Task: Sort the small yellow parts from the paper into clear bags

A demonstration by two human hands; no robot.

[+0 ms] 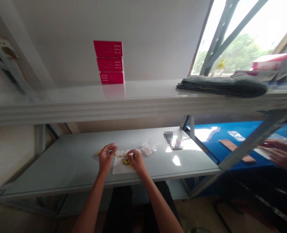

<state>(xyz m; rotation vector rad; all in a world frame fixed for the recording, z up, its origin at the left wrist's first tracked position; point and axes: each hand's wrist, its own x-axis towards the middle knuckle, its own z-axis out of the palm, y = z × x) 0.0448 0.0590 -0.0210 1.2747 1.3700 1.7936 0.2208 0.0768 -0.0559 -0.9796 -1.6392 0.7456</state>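
Left hand (107,152) is held over the near shelf at the left side of the white paper (117,169), its thumb and fingers bent and apart, with nothing visible between them. Just left of it lie a few yellow bits (98,152), separate from the rest; whether they have been set aside as finished cannot be told. Farther off, on the upper shelf, stands a stack of three red boxes (110,63). On the paper, between the two hands, small yellow and dark pieces (126,162) lie loose, some in a cluster and some strewn toward the far side, so the handling looks partway through, with most of the visible pieces in the open. Right hand (136,160) is at the right of the cluster, thumb and fingertips curled close together; I cannot tell whether they pinch a piece. Right of that hand, clear plastic bags (149,148) lie crumpled near the paper, and what they contain is unclear. Farther right, on the upper shelf, is a folded cloth (221,86), and beyond the shelf's right end another person's hands (283,154) are over a blue table (212,155).
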